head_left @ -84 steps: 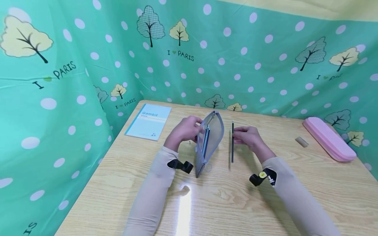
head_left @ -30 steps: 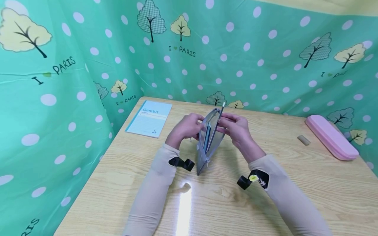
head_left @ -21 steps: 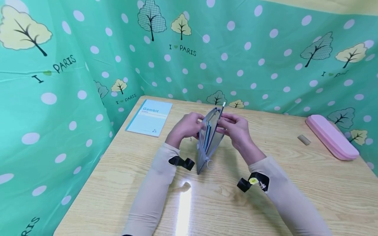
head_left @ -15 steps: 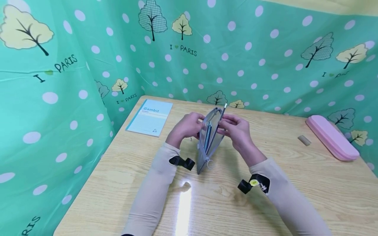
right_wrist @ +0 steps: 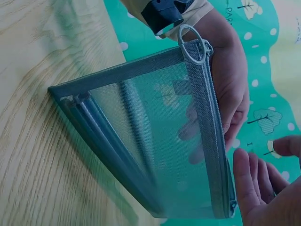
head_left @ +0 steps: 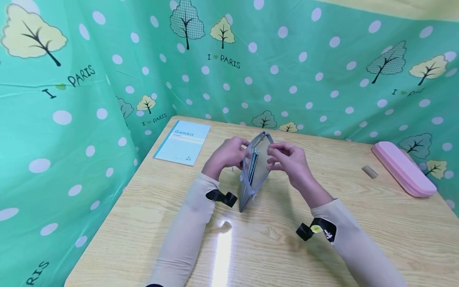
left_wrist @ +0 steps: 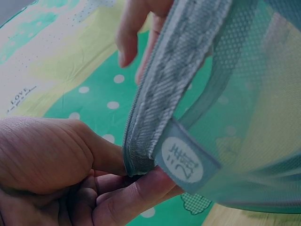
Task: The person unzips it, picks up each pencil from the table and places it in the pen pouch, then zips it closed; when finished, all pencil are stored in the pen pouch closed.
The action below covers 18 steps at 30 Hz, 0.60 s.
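A grey-blue mesh zipper pouch [head_left: 263, 169] stands on the table with its mouth unzipped and spread. My left hand [head_left: 226, 154] pinches its left rim between thumb and fingers; the left wrist view shows a small label [left_wrist: 182, 157] beside that grip. Several dark pencils [head_left: 253, 165] lean inside the pouch, and their long shapes show through the mesh in the right wrist view. At the pouch's right rim is my right hand [head_left: 291, 161], its thumb and fingers apart and holding nothing. Whether its fingertips touch the rim, I cannot tell.
On the wooden table [head_left: 172, 223], a light-blue notebook [head_left: 183, 142] lies at the back left. A pink pencil case [head_left: 404, 169] sits at the far right, with a small brownish-grey block [head_left: 369, 172] beside it. A green patterned curtain [head_left: 287, 79] hangs behind the table.
My right hand carried a pencil from the right to the pouch and lowered it in. It has let go, and the pencil no longer sticks out above the rim. The left hand keeps its hold.
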Each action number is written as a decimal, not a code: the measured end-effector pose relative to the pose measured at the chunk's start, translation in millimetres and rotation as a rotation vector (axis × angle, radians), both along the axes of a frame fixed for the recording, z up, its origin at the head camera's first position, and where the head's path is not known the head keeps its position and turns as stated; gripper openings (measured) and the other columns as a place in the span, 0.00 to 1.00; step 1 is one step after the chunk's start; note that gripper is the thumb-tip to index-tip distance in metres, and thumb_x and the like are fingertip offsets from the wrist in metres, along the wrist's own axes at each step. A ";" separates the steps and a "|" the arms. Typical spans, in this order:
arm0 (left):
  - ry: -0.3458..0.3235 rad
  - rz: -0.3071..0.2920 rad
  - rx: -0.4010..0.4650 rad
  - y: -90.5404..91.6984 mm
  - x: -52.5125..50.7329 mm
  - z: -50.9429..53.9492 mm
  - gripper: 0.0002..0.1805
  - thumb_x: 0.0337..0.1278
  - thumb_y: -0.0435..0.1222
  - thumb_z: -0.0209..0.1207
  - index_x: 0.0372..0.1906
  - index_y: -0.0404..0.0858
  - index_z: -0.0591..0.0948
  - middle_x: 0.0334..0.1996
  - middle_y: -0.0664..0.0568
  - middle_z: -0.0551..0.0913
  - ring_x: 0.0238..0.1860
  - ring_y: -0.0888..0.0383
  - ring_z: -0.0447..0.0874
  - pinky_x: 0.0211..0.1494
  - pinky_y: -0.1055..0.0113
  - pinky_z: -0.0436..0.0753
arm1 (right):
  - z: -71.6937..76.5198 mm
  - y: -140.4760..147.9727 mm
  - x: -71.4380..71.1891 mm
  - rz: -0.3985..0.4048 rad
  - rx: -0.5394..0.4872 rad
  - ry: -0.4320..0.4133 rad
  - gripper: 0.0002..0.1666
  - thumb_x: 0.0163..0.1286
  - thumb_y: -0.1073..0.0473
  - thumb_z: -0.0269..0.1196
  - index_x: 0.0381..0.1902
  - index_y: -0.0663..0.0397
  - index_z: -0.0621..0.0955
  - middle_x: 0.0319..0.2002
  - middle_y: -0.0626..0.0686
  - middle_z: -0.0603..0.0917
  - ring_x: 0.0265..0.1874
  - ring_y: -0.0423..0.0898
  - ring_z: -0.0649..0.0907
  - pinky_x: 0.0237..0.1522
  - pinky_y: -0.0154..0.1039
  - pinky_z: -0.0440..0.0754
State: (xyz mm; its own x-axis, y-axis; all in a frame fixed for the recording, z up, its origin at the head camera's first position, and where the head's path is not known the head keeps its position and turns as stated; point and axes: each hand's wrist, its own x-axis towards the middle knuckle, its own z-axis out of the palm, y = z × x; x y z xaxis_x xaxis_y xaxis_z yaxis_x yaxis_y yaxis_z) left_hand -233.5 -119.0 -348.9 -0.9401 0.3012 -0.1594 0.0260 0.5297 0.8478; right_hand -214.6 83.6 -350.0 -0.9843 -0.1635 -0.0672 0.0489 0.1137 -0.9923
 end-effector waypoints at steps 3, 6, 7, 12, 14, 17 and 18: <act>-0.004 0.001 0.000 0.2 0.0 0.5 0.21 0.73 0.27 0.54 0.67 0.28 0.76 0.44 0.37 0.90 0.27 0.54 0.89 0.29 0.65 0.90 | 1.5 4.3 4.6 0.082 0.091 0.072 0.18 0.76 0.63 0.61 0.55 0.74 0.79 0.39 0.50 0.83 0.29 0.39 0.85 0.35 0.37 0.92; -0.002 0.001 -0.006 -0.1 -0.1 0.9 0.21 0.74 0.27 0.54 0.68 0.28 0.76 0.44 0.37 0.89 0.26 0.55 0.88 0.30 0.65 0.90 | 2.5 7.6 10.8 0.171 0.189 0.150 0.17 0.76 0.64 0.61 0.54 0.75 0.80 0.40 0.57 0.85 0.30 0.41 0.86 0.33 0.38 0.92; -0.001 0.003 -0.007 -0.3 -0.2 1.2 0.21 0.74 0.27 0.53 0.68 0.28 0.76 0.44 0.37 0.89 0.26 0.55 0.88 0.30 0.65 0.90 | 2.8 8.2 13.4 0.198 0.219 0.173 0.16 0.76 0.64 0.61 0.53 0.75 0.81 0.41 0.59 0.85 0.31 0.42 0.86 0.33 0.38 0.92; 0.005 0.004 -0.003 -0.9 -0.6 1.5 0.21 0.74 0.27 0.52 0.68 0.28 0.76 0.44 0.37 0.89 0.26 0.54 0.88 0.32 0.64 0.91 | 0.2 8.4 26.4 0.310 0.335 0.310 0.14 0.72 0.65 0.65 0.50 0.72 0.83 0.39 0.61 0.87 0.32 0.48 0.86 0.31 0.37 0.90; 0.005 0.002 0.003 -0.9 -0.4 1.2 0.21 0.74 0.27 0.53 0.67 0.27 0.76 0.44 0.37 0.89 0.26 0.55 0.88 0.32 0.64 0.91 | -3.0 8.0 30.7 0.348 0.386 0.405 0.13 0.69 0.65 0.68 0.47 0.69 0.85 0.37 0.58 0.88 0.31 0.46 0.86 0.30 0.36 0.89; 0.002 0.001 0.011 -1.2 0.1 1.0 0.20 0.74 0.27 0.53 0.66 0.27 0.77 0.44 0.36 0.89 0.26 0.55 0.88 0.32 0.64 0.91 | -8.6 7.4 37.2 0.412 0.466 0.593 0.14 0.61 0.62 0.75 0.44 0.63 0.87 0.33 0.52 0.88 0.28 0.42 0.85 0.28 0.36 0.89; 0.002 0.001 0.012 -1.3 0.5 1.1 0.20 0.74 0.27 0.53 0.66 0.27 0.77 0.44 0.36 0.89 0.26 0.55 0.87 0.32 0.65 0.91 | -10.7 7.3 39.3 0.429 0.496 0.666 0.15 0.58 0.61 0.77 0.42 0.61 0.87 0.32 0.50 0.88 0.27 0.41 0.85 0.27 0.36 0.88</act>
